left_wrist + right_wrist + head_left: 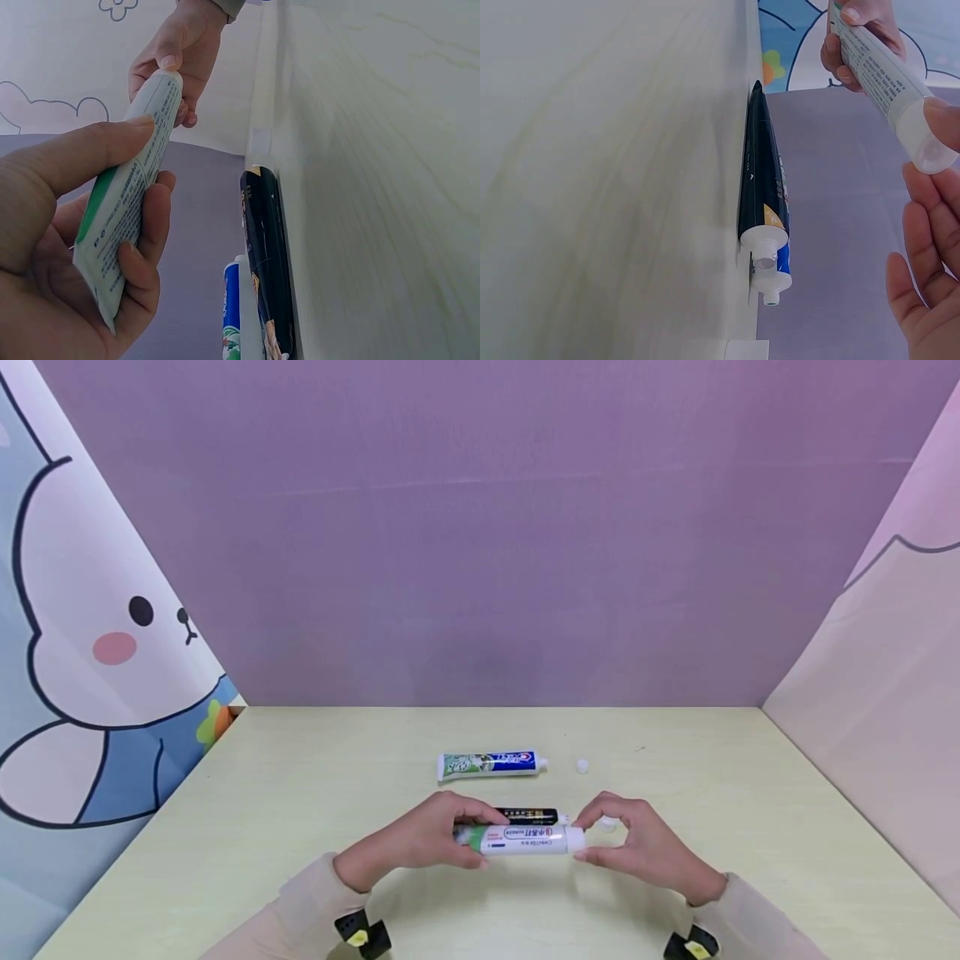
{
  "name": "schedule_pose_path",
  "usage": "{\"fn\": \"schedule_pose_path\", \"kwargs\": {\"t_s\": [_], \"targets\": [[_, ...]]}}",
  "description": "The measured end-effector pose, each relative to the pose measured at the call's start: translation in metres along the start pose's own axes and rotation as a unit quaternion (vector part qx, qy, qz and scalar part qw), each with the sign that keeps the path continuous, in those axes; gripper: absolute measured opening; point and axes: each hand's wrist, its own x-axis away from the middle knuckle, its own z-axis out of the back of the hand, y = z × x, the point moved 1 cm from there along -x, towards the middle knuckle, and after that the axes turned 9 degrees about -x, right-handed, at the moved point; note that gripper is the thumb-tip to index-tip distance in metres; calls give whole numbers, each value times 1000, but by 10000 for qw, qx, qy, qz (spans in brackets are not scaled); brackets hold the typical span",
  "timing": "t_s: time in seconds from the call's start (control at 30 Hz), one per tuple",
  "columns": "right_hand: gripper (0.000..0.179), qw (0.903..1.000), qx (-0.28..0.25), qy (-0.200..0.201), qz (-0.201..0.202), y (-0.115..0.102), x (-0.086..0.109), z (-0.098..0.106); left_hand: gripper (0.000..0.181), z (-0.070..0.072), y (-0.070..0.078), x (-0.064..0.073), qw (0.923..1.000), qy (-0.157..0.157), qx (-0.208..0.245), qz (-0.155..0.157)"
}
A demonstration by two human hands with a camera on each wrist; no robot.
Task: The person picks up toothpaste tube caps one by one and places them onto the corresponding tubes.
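A white toothpaste tube with a green end is held level above the table. My left hand grips it near its flat end, thumb on one side and fingers on the other in the left wrist view. At the other end, my right hand pinches the white cap between thumb and forefinger. Just behind the held tube lies a black toothpaste tube, its nozzle bare. Farther back lies a blue and green toothpaste tube, also with a bare nozzle pointing right.
One loose white cap sits right of the blue and green tube. Another white cap lies behind my right fingers, partly covered by them. A purple panel rises at the back edge of the pale wooden table, with printed panels at both sides.
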Motion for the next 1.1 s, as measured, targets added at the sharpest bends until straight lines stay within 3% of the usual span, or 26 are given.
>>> {"fn": "schedule_pose_path", "kwargs": {"t_s": [0.27,0.67,1.1], "targets": [[24,10000,31,-31,28,-1,0,0,41,-1,2,0,9999,8,-124,-19],[23,9994,204,131,-253,2,0,1,40,0,2,0,9998,53,-168,-92],[27,9998,69,111,-159,8,0,5,40,0,2,-2,9992,217,-332,-90]]}}
